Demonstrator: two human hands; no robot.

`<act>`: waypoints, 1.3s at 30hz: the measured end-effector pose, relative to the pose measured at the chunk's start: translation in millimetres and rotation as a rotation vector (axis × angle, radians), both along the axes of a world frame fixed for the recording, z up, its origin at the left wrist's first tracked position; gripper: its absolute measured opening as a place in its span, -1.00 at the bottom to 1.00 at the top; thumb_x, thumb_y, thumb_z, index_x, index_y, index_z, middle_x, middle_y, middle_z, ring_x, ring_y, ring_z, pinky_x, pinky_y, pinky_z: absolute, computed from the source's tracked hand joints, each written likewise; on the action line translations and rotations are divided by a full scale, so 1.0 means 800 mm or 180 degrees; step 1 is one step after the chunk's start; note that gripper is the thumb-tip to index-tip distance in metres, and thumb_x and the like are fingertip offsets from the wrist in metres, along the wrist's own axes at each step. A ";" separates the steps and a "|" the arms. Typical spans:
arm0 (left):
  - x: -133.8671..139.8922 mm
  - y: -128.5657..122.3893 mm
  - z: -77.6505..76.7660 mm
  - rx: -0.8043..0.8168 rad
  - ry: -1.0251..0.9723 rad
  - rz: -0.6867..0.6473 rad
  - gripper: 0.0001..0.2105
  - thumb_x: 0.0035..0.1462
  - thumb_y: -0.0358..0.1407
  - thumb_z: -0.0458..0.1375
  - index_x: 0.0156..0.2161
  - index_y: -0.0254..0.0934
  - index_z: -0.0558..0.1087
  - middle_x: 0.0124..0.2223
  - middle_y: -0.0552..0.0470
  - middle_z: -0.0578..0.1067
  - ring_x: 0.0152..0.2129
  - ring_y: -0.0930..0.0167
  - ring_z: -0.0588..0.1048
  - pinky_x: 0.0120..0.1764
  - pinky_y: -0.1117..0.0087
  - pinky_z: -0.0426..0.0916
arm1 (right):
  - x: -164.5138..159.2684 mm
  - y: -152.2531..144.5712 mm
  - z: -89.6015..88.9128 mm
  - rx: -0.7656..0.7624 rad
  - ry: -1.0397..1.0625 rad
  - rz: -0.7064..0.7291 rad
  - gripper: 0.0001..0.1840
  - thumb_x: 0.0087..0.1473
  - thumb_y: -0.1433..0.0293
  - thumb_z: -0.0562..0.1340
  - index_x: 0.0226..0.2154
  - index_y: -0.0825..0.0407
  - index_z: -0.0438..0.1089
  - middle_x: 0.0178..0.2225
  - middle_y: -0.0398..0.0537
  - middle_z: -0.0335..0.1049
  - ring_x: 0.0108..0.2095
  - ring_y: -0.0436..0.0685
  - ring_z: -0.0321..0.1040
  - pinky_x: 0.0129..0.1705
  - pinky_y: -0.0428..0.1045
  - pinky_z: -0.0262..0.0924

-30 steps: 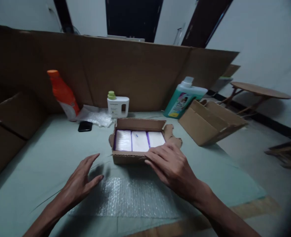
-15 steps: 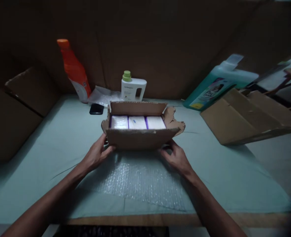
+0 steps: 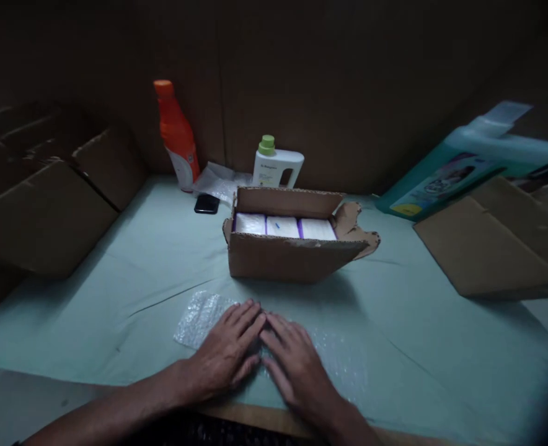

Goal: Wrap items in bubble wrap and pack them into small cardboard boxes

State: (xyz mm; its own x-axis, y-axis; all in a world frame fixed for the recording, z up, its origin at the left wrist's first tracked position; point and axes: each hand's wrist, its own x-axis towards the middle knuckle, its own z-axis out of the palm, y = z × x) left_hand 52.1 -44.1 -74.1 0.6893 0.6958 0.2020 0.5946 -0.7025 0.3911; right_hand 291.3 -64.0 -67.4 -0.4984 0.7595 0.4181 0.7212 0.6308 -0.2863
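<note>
My left hand (image 3: 230, 347) lies flat on a sheet of bubble wrap (image 3: 197, 319) near the table's front edge. Beside it, my right hand (image 3: 297, 362) also rests on the wrap with fingers stretched out; the fingertips of both hands nearly meet. Much of the wrap's middle is hidden under the hands. Just beyond them stands an open cardboard box (image 3: 286, 260), its flaps up and torn at the right end. Inside it, three white packs (image 3: 281, 227) with purple edges sit in a row. Neither hand touches the box.
Behind the box stand a white bottle with a green cap (image 3: 274, 167) and an orange bottle (image 3: 178, 139). A black phone-like object (image 3: 206, 204) and crumpled plastic wrap (image 3: 222, 179) lie near them. Cardboard boxes flank both sides (image 3: 46, 217), with a large teal bottle (image 3: 446, 170) at right.
Both hands have let go of the cardboard box and moved down toward me, onto the bubble wrap. The box stays on the table. The whole view has shifted slightly.
</note>
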 end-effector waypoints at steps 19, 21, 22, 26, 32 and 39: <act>-0.098 -0.033 0.013 0.0099 -0.0787 0.1419 -0.67 0.30 -0.26 0.10 0.15 -0.16 0.38 0.21 -0.17 0.41 0.19 0.14 0.37 0.15 -0.05 0.34 | 0.095 -0.053 0.000 -0.0855 0.0625 -0.2458 -0.58 0.12 0.00 0.14 -0.51 -0.03 0.33 -0.24 0.09 0.57 -0.22 0.29 0.51 -0.19 0.16 0.37; -0.082 -0.037 0.032 -0.0538 -0.1282 0.1360 -0.73 0.30 -0.26 0.10 0.07 -0.18 0.43 0.04 -0.13 0.54 -0.01 0.24 0.51 0.00 0.09 0.46 | 0.074 -0.046 0.024 -0.1095 0.1165 -0.2398 -0.67 0.10 0.06 0.22 -0.44 -0.04 0.34 -0.47 -0.08 0.48 -0.43 0.16 0.45 -0.36 0.03 0.35; -0.072 -0.039 0.040 -0.0914 -0.1499 0.1342 -0.73 0.29 -0.24 0.11 0.05 -0.19 0.44 -0.03 -0.11 0.57 -0.10 0.27 0.55 -0.07 0.15 0.49 | 0.060 -0.042 0.037 -0.1213 0.1395 -0.2320 -0.71 0.09 0.09 0.25 -0.37 -0.03 0.36 -0.52 -0.14 0.42 -0.49 0.11 0.41 -0.41 -0.01 0.32; -0.037 -0.039 0.056 -0.2285 -0.2214 0.1223 -0.43 0.16 -0.06 0.20 0.22 -0.26 0.33 -0.03 -0.15 0.57 -0.22 0.29 0.54 -0.20 0.24 0.50 | -0.018 -0.024 0.072 -0.1671 0.1928 -0.1420 -0.53 0.12 0.21 0.29 0.06 0.01 0.32 -0.40 -0.12 0.49 -0.41 0.09 0.46 -0.33 -0.02 0.39; -0.038 -0.015 0.039 -0.2383 -0.2327 0.1925 -0.39 0.11 -0.13 0.17 0.23 -0.37 0.29 -0.20 -0.05 0.51 -0.35 0.38 0.46 -0.32 0.37 0.38 | -0.091 -0.008 0.071 -0.2468 0.2250 0.0058 -0.34 0.17 0.28 0.29 0.27 -0.02 0.16 -0.02 0.08 0.53 -0.07 0.15 0.52 0.04 0.11 0.40; -0.082 0.002 0.025 -0.1525 -0.1092 0.2229 -0.44 0.14 -0.29 0.08 0.27 -0.29 0.27 -0.44 0.15 0.42 -0.56 0.45 0.36 -0.41 0.42 0.25 | -0.075 0.004 0.036 -0.1517 0.1791 -0.0737 -0.75 0.26 0.29 0.20 -0.06 0.00 0.48 -0.18 0.03 0.58 -0.21 0.15 0.52 -0.13 0.09 0.46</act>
State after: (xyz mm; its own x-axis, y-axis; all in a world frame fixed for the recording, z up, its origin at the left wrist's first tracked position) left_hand -13.3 -42.4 -54.2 0.0337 0.9944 -0.1004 0.6211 0.0578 0.7816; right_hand 231.1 -61.1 -38.9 -0.1140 0.9800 0.1631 0.4851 0.1982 -0.8517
